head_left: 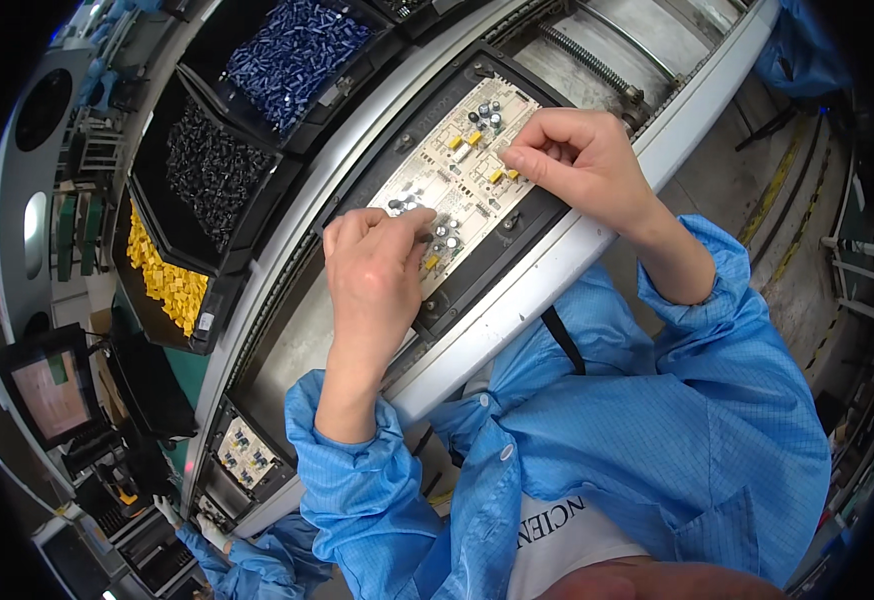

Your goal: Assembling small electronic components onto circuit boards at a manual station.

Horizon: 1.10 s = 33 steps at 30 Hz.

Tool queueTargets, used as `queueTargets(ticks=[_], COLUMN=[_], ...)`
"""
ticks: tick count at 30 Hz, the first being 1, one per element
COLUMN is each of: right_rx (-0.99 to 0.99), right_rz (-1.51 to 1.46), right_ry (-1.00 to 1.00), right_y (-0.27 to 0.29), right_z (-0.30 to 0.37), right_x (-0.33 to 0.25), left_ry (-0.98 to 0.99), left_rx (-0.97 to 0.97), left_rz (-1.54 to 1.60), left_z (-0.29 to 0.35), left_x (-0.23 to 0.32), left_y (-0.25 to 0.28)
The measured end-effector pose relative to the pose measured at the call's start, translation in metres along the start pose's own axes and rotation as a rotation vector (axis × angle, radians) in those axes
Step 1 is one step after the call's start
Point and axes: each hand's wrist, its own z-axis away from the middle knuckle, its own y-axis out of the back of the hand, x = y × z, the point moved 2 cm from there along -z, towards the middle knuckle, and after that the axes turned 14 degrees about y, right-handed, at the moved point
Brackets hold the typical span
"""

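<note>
A pale circuit board (464, 183) lies in a black carrier frame (505, 232) in front of me. Small round capacitors and yellow block components stand on it. My left hand (375, 275) is over the board's left part, its fingers curled in beside a group of capacitors (445, 230). Whatever its fingertips hold, if anything, is hidden. At the board's right edge my right hand (585, 165) is closed, thumb against forefinger, next to a yellow component (497, 176). I cannot make out anything in that pinch.
Black bins hold blue parts (297, 55), black parts (212, 175) and yellow blocks (165, 280) beyond the metal conveyor rail (332, 165). Another board (246, 452) sits further along the line, near a co-worker's gloved hands (213, 532). A monitor (52, 393) stands at the left.
</note>
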Motion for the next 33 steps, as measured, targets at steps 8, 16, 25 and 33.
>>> queueTargets(ticks=[8,16,25,33], right_rx=[0.013,0.051,-0.210,-0.719], right_rz=[-0.026,-0.106,-0.054,0.068], right_ry=[0.023,-0.068,0.102,0.394], right_y=[0.001,-0.004,-0.056,-0.152], right_z=[0.000,0.005,0.018,0.025], right_x=[0.000,0.011,-0.024,-0.066], left_ry=[-0.216,0.102,0.896,1.526], left_rx=[-0.106,0.178,0.615,0.428], left_rz=[-0.127,0.150,-0.084,-0.280], left_z=[-0.018,0.021,0.273,0.458], left_x=[0.015,-0.042,-0.209,-0.313], left_y=[0.002,0.056,0.189,0.240])
